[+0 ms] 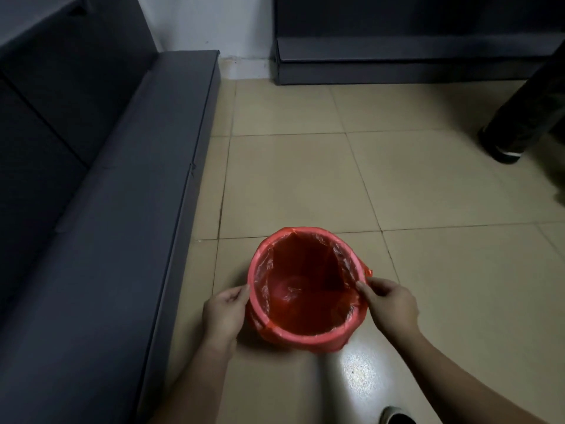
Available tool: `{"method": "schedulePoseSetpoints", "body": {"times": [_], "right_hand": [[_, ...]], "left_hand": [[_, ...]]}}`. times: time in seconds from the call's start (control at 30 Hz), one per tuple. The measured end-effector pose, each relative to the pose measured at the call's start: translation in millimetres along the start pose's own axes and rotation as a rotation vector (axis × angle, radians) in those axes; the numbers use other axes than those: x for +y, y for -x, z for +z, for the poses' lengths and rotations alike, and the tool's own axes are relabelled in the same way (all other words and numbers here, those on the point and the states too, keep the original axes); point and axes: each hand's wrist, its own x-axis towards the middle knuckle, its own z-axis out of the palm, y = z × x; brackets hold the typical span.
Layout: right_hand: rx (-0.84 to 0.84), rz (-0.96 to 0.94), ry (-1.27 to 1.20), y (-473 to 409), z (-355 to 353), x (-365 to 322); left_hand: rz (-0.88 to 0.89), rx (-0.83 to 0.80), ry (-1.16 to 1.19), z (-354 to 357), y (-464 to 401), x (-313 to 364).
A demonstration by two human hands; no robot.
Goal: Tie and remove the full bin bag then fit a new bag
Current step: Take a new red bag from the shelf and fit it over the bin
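Note:
A small round red bin [305, 337] stands on the tiled floor, lined with a thin red plastic bag [305, 283] whose edge is folded over the rim. The inside of the bag looks empty. My left hand [224, 313] rests against the bin's left side, fingertips pinching the bag at the rim. My right hand [389, 304] pinches the bag's edge at the right rim, thumb inside and fingers outside.
A dark grey sofa [91, 194] runs along the left. A dark cabinet [412, 56] stands at the back wall. Another person's leg and shoe [507, 139] are at the right. My own shoe [396, 416] shows at the bottom.

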Motion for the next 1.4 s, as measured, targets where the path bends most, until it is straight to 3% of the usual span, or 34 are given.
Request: {"method": "schedulePoseSetpoints", "body": {"times": [0.2,0.5,0.7,0.83,0.93,1.07,1.2,1.4], "right_hand": [[0.063,0.063,-0.362,-4,13,16],[-0.023,0.195,-0.622,-18,22,32],[-0.085,0.221,-0.641,-24,14,30],[0.035,0.018,-0.471,-38,5,12],[0.015,-0.109,-0.227,-58,4,-15],[-0.137,-0.117,-0.06,-85,10,-37],[-0.245,-0.038,-0.213,-100,18,-35],[-0.258,0.103,-0.401,-110,22,-32]], "left_hand": [[-0.127,0.09,0.23,11,-4,-10],[-0.161,0.099,0.184,22,-18,-29],[-0.164,0.124,0.169,18,-20,-26],[0.031,0.212,0.075,12,-26,-4],[0.152,0.107,-0.03,17,-42,22],[0.106,-0.05,-0.054,31,-65,44],[-0.025,-0.141,0.005,39,-79,40],[-0.084,-0.105,0.116,44,-88,35]]}}
